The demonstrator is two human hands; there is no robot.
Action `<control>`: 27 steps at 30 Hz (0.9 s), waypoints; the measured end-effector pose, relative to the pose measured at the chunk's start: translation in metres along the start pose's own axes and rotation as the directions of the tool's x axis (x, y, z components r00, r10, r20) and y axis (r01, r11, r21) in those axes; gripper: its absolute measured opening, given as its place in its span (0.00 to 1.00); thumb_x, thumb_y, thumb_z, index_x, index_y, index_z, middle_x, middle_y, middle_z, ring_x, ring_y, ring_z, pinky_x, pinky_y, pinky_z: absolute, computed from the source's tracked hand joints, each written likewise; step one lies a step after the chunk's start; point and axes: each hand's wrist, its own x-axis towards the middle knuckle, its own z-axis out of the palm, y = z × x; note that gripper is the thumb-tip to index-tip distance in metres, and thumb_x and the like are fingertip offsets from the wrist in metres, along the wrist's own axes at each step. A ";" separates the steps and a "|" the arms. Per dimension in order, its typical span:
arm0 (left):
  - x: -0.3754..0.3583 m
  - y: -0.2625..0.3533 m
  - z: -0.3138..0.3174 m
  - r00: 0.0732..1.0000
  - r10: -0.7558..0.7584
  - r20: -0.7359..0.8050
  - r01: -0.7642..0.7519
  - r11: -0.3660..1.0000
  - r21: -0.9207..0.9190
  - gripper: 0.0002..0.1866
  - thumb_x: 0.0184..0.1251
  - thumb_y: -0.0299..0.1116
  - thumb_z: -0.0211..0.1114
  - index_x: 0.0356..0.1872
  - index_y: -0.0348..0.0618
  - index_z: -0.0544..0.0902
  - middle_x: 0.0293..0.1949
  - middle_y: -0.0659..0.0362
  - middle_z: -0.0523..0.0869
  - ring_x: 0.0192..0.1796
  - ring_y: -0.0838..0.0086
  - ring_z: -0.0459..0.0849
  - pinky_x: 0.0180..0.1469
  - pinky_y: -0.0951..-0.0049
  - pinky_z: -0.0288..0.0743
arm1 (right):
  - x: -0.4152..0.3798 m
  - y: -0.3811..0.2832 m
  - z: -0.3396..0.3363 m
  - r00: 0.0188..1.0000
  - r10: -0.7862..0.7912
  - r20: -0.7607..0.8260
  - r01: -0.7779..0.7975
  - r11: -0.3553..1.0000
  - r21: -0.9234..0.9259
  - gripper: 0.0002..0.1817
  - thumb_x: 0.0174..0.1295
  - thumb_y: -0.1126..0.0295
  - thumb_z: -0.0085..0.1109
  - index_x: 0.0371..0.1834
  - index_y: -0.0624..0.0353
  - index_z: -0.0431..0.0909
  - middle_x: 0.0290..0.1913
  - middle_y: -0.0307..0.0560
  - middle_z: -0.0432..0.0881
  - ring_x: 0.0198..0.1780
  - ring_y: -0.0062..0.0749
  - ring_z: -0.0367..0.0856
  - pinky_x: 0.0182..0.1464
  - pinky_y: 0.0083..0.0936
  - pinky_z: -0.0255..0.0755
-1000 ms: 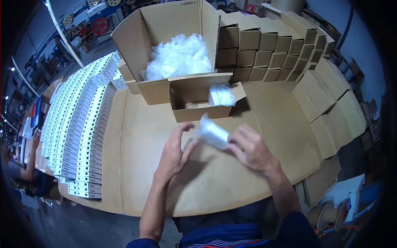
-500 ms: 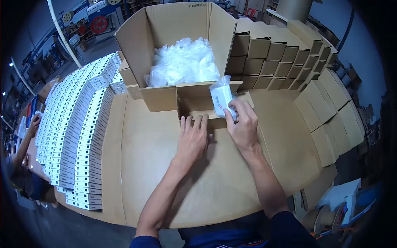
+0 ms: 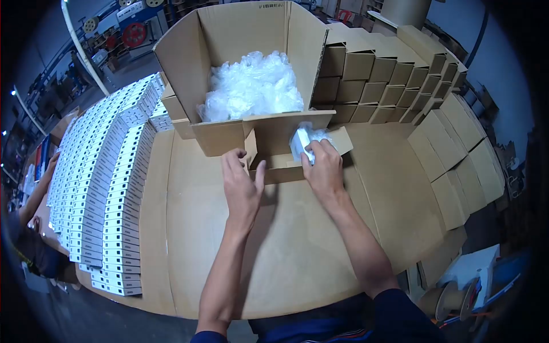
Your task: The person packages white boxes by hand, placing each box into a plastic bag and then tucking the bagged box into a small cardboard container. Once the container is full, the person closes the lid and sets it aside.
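Observation:
A small open carton (image 3: 277, 176) stands on the cardboard-covered table, its lid flap raised at the back. Between the thumb and fingers of my right hand (image 3: 326, 174) is a white box in clear plastic wrap (image 3: 301, 144), tilted over the carton's right part. More clear wrap bunches behind those fingers. At the carton's left end is my left hand (image 3: 241, 186), its thumb spread from the fingers, fingertips right at the left side flap (image 3: 250, 150). Part of the white box is hidden behind my right hand.
Behind the carton stands a large open box (image 3: 220, 137) full of clear plastic wrap (image 3: 254, 86). Long stacks of small white boxes (image 3: 123, 211) line the left side. Brown cartons (image 3: 380, 71) are piled at the back right. Another person's arm (image 3: 37, 191) shows at far left.
My left hand has moved left from the carton's front wall to its left end, thumb spreading. My right hand has lowered the wrapped white box into the carton's right part.

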 end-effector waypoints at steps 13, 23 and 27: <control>-0.003 -0.025 0.013 0.999 0.027 0.030 -0.026 0.999 -0.027 0.09 0.70 0.21 0.68 0.46 0.33 0.76 0.41 0.50 0.80 0.35 0.64 0.82 0.37 0.62 0.77 | -0.013 -0.003 -0.002 0.988 0.041 0.151 -0.016 0.986 -0.164 0.11 0.65 0.71 0.62 0.42 0.67 0.88 0.48 0.55 0.79 0.54 0.49 0.76 0.56 0.45 0.72; -0.001 -0.026 0.010 0.999 0.018 0.040 -0.014 0.995 -0.103 0.12 0.68 0.21 0.70 0.46 0.33 0.76 0.41 0.46 0.80 0.33 0.57 0.82 0.35 0.60 0.77 | -0.019 -0.014 -0.015 0.955 -0.011 0.297 0.076 0.975 -0.209 0.15 0.62 0.72 0.67 0.53 0.51 0.83 0.54 0.56 0.75 0.55 0.55 0.72 0.57 0.48 0.71; 0.000 -0.033 0.009 0.995 -0.018 0.096 0.029 0.994 -0.109 0.15 0.68 0.26 0.71 0.49 0.35 0.75 0.44 0.47 0.80 0.38 0.53 0.83 0.40 0.58 0.79 | -0.025 -0.011 -0.014 0.961 -0.018 0.274 0.082 0.971 -0.224 0.16 0.60 0.74 0.68 0.52 0.53 0.82 0.56 0.55 0.76 0.55 0.55 0.73 0.59 0.51 0.72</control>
